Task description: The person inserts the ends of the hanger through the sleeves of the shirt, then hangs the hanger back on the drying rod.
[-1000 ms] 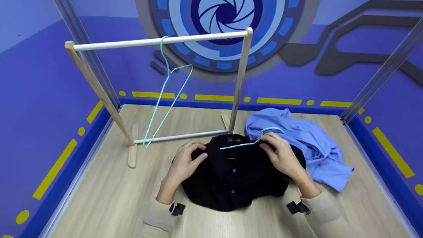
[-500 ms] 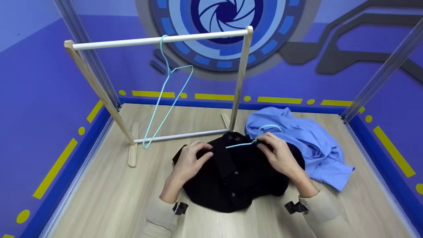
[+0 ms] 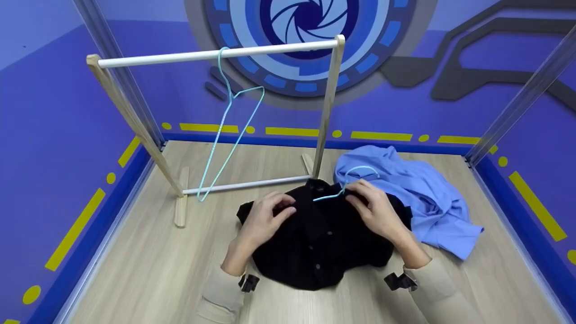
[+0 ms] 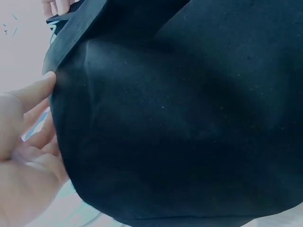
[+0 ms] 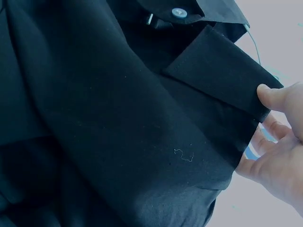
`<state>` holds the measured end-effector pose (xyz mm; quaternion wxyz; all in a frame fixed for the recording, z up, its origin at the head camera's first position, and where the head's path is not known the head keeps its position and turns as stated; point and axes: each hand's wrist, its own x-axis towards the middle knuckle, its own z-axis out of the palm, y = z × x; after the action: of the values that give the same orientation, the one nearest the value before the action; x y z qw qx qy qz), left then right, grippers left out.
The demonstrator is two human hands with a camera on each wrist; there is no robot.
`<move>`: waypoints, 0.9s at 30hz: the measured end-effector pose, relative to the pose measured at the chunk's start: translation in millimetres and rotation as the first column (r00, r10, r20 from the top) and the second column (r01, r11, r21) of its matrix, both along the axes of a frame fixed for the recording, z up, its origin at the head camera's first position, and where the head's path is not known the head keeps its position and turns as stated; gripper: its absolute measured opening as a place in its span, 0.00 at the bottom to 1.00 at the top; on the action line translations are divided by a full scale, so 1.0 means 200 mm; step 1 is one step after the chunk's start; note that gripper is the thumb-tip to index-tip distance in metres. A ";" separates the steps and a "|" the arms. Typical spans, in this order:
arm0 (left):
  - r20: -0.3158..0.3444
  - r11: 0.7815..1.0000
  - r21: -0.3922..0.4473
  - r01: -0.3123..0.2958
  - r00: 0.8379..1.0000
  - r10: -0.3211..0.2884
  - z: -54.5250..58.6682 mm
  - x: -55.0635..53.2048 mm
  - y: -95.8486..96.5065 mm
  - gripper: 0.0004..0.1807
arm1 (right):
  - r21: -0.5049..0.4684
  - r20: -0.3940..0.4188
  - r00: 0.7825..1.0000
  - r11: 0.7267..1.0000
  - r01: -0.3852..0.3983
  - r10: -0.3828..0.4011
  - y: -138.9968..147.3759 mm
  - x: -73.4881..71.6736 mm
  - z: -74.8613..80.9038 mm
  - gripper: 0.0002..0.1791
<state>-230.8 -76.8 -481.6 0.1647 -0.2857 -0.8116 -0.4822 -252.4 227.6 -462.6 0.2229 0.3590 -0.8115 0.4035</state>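
A clothes rack (image 3: 279, 48) with wooden posts stands on the wood-grain surface (image 3: 148, 261), and the black shirt (image 3: 324, 245) lies in front of it, on the person's side, near the foot of its right post. In front of the rack's lower bar, the left hand (image 3: 263, 220) has its grip on the black cloth, pinching an edge with the thumb on one face and the fingers behind. The right hand (image 3: 380, 213), in front of the rack and to the right of its right post, pinches a flap of the same shirt beside the neck of a light-blue hanger (image 3: 328, 196); whether that grip takes in the hanger too, I cannot tell. One arm of this hanger shows at the shirt's collar, just in front of the rack's right post. A blue garment (image 3: 414, 189) lies crumpled to the right of the rack, touching the shirt. A second hanger (image 3: 231, 96) hangs bare from the rack's top bar, near its middle, and behind the rack rises a purple-blue wall (image 3: 369, 108) with yellow dashes
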 end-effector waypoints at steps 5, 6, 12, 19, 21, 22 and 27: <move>-0.012 1.000 0.020 -0.004 1.000 0.004 0.00 0.00 0.01 0.05 | 0.008 0.024 1.000 1.000 0.011 -0.012 0.00 0.00 0.00 0.13; -0.015 1.000 0.023 -0.005 1.000 0.005 0.00 0.00 0.01 0.05 | 0.009 0.031 0.999 1.000 0.012 -0.012 0.00 0.00 0.00 0.13; -0.028 0.999 0.031 -0.021 0.999 0.022 -0.01 0.00 0.00 0.05 | 0.004 0.052 0.998 1.000 0.025 -0.025 0.02 0.00 -0.01 0.15; -0.021 0.996 0.063 -0.071 0.997 0.072 -0.01 0.00 -0.05 0.05 | 0.006 0.073 0.995 0.998 0.069 -0.069 0.07 0.00 -0.02 0.15; -0.014 0.994 0.070 -0.081 0.997 0.082 -0.01 0.00 -0.07 0.05 | 0.012 0.081 0.994 0.997 0.075 -0.076 0.08 0.00 -0.02 0.15; -0.010 0.994 0.071 -0.085 0.996 0.086 -0.01 0.00 -0.08 0.05 | 0.017 0.085 0.993 0.997 0.079 -0.080 0.08 0.00 -0.02 0.15; -0.005 0.992 0.075 -0.100 0.995 0.101 -0.02 0.00 -0.11 0.04 | 0.055 0.118 0.986 0.992 0.112 -0.118 0.11 0.01 -0.02 0.16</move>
<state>-230.5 -98.7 -484.6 0.2032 -0.2402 -0.8056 -0.5020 -249.7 249.4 -465.9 0.1873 0.2917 -0.8525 0.3913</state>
